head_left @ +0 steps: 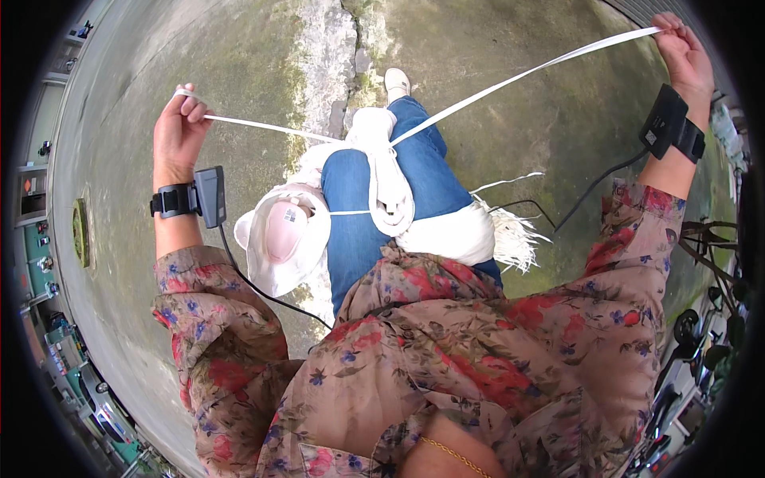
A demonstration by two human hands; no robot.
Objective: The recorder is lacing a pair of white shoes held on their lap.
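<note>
My left hand (182, 127) is raised at the far left, its fingers closed on one end of a thin white strip (271, 127) that wraps a finger. My right hand (683, 60) is held up at the upper right, gripping another length of white strip (542, 67). Both lengths are drawn taut and meet at an oblong white fabric piece (384, 177) on my lap. That piece has a looped near end; its exact kind I cannot tell. A thin white strand runs from it toward a white bag (267, 275) at my left knee.
A pink rounded object (284, 231) shows in the bag's opening. Across my right thigh lies a white bundle (450, 237) with loose strips (518, 239) at its end. Black cables hang from both wrist devices. Concrete ground surrounds me; plants (709, 247) stand at the right edge.
</note>
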